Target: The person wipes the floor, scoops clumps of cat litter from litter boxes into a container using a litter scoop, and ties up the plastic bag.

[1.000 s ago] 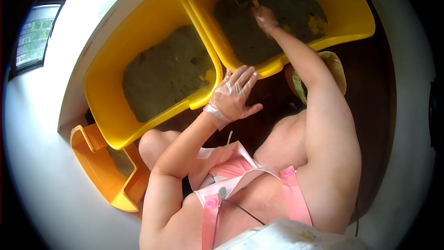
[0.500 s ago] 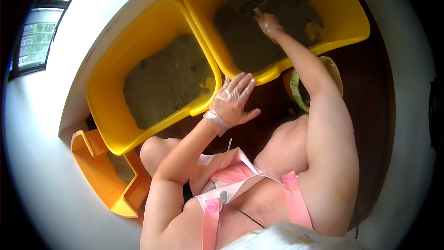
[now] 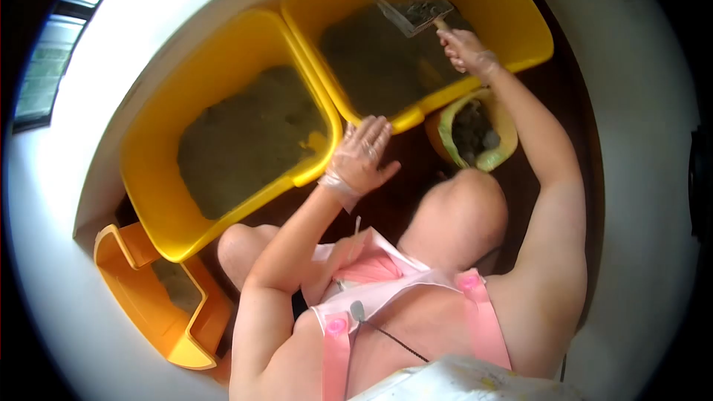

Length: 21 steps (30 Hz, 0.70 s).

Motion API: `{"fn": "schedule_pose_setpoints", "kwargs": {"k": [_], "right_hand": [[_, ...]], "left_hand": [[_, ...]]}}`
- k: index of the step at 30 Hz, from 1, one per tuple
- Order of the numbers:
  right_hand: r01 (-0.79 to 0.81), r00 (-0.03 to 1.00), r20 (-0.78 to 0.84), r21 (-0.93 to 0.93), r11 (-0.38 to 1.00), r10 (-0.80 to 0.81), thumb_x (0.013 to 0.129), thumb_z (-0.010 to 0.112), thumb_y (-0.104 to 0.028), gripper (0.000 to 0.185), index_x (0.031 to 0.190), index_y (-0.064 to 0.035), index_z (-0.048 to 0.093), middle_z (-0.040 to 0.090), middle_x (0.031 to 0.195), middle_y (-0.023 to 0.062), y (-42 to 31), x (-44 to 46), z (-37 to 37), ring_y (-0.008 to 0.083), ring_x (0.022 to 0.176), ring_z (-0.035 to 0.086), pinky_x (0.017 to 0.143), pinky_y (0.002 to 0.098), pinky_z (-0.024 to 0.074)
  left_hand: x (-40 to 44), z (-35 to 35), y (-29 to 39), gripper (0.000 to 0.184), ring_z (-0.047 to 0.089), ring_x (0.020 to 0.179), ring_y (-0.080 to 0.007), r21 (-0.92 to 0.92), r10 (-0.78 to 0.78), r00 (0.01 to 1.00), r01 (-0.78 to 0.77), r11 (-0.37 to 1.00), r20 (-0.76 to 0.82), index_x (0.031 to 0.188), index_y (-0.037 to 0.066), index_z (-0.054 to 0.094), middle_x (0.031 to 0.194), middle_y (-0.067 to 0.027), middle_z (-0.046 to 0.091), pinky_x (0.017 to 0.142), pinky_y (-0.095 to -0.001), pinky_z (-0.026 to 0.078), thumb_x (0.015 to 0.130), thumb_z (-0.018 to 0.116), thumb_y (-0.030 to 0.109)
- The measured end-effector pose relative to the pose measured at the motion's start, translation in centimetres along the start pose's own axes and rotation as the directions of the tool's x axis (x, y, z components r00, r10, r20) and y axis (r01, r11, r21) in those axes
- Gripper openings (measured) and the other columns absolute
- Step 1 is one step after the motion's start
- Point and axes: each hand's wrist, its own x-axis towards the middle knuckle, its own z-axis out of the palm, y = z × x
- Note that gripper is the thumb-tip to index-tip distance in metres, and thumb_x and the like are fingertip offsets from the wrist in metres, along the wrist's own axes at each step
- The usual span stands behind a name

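Note:
My right hand (image 3: 468, 53), in a clear plastic glove, is wrapped round the handle of a scoop (image 3: 412, 7). The scoop has a squarish, see-through basket with dark grey clumps in it, raised over the right yellow tub (image 3: 512, 15). Grey granular material (image 3: 379, 59) covers the bottom of that tub. My left hand (image 3: 362, 154), also gloved, lies with fingers apart on the rim where the right tub meets the left yellow tub (image 3: 160, 134). More grey material fills the bottom of the left tub.
A bin (image 3: 501, 122) with a yellow-green liner and grey clumps inside stands below the right tub, beside my knee. An orange plastic piece (image 3: 141, 304) with a cut-out front sits at the lower left. White walls curve round both sides; a window (image 3: 56, 52) is at upper left.
My right hand has lifted the scoop from the grey material and moved it right, and clumps now show in it. My left hand stays on the rim. More of the lined bin is visible.

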Motion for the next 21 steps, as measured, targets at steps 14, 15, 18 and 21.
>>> {"fn": "schedule_pose_setpoints", "kwargs": {"k": [14, 15, 18, 21], "right_hand": [[-0.408, 0.913, -0.362, -0.834, 0.372, 0.190, 0.101, 0.054, -0.031, 0.036, 0.099, 0.0019, 0.068, 0.069, 0.092, 0.0166, 4.8, -25.8, -8.0, 0.0319, 0.086, 0.067, 0.079, 0.0417, 0.0538], [-0.442, 0.893, -0.399, -0.865, 0.236, 0.211, 0.100, 0.053, -0.028, 0.037, 0.102, 0.0030, 0.071, 0.073, 0.101, 0.0207, 3.0, -25.6, -6.0, 0.0369, 0.096, 0.070, 0.087, 0.0440, 0.0549], [-0.417, 0.876, -0.394, -0.908, 0.027, 0.279, 0.101, 0.052, -0.023, 0.033, 0.112, -0.0003, 0.074, 0.073, 0.111, 0.0220, 3.5, -24.2, -3.5, 0.0383, 0.103, 0.071, 0.092, 0.0446, 0.0571], [-0.354, 0.905, -0.363, -0.932, -0.081, 0.220, 0.095, 0.059, -0.013, 0.023, 0.109, -0.0035, 0.076, 0.074, 0.111, 0.0184, 2.9, -22.8, -1.8, 0.0348, 0.102, 0.073, 0.088, 0.0425, 0.0593]], "left_hand": [[-0.1, 0.7, 0.2, 0.075, 0.050, 0.140, -0.0373, 0.099, 0.040, 0.996, -0.049, 0.994, 0.085, 0.145, -0.001, 0.054, 0.151, -0.0176, 0.054, 0.112, -0.0587, 0.043, 0.084, 0.079, 0.034], [0.1, 0.8, 0.2, 0.074, 0.050, 0.140, -0.0373, 0.110, 0.032, 0.995, -0.042, 0.993, 0.092, 0.145, -0.001, 0.054, 0.151, -0.0173, 0.054, 0.113, -0.0586, 0.043, 0.084, 0.078, 0.033], [0.3, 0.9, 0.3, 0.073, 0.051, 0.139, -0.0366, 0.107, 0.030, 0.996, -0.039, 0.994, 0.088, 0.144, -0.001, 0.055, 0.150, -0.0163, 0.055, 0.111, -0.0582, 0.045, 0.084, 0.079, 0.033], [0.3, 0.9, 0.3, 0.072, 0.052, 0.138, -0.0358, 0.110, 0.019, 0.997, -0.028, 0.994, 0.078, 0.143, 0.000, 0.056, 0.149, -0.0159, 0.056, 0.110, -0.0576, 0.046, 0.084, 0.079, 0.032]]}}
